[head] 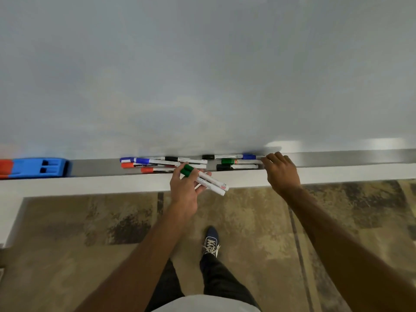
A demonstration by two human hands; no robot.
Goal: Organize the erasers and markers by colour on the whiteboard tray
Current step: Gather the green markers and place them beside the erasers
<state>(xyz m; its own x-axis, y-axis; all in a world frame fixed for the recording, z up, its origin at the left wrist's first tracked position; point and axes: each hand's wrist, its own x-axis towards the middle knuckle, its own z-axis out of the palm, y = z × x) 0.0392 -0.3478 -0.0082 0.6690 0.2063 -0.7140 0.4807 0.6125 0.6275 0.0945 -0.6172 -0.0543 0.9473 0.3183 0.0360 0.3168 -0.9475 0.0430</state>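
Observation:
My left hand grips two green-capped markers just in front of the grey whiteboard tray. My right hand rests on the tray's edge, its fingertips touching the right ends of a green marker and a blue marker; whether it grips one I cannot tell. A black marker lies beside them. To the left sits a mixed heap of blue, red and black markers. A blue eraser and a red eraser lie at the tray's far left.
The whiteboard fills the upper view. A white ledge runs below the tray. Patterned carpet and my shoe are underneath. The tray stretch right of my right hand is bare metal.

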